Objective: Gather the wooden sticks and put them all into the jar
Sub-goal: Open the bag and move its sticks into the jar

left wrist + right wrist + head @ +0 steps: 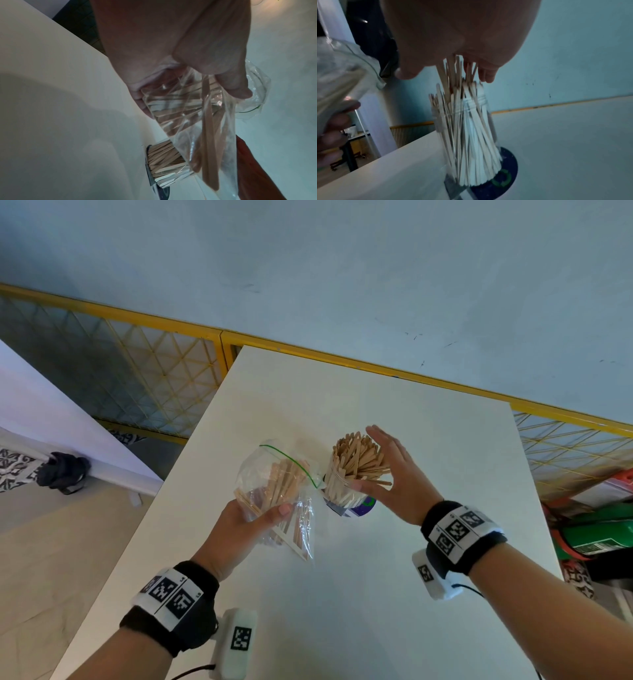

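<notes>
A clear jar stands on the white table, packed with upright wooden sticks that poke above its rim. My right hand hovers over the stick tops with straight fingers, thumb at the near side; in the right wrist view the hand flanks the tallest sticks. My left hand grips a clear zip bag holding more sticks, just left of the jar. The left wrist view shows the hand gripping the bag above the jar's sticks.
The jar rests on a dark blue disc with a green ring mark. A yellow mesh fence runs behind the table. Another white table and a dark cloth lie left; green and red items sit at the right.
</notes>
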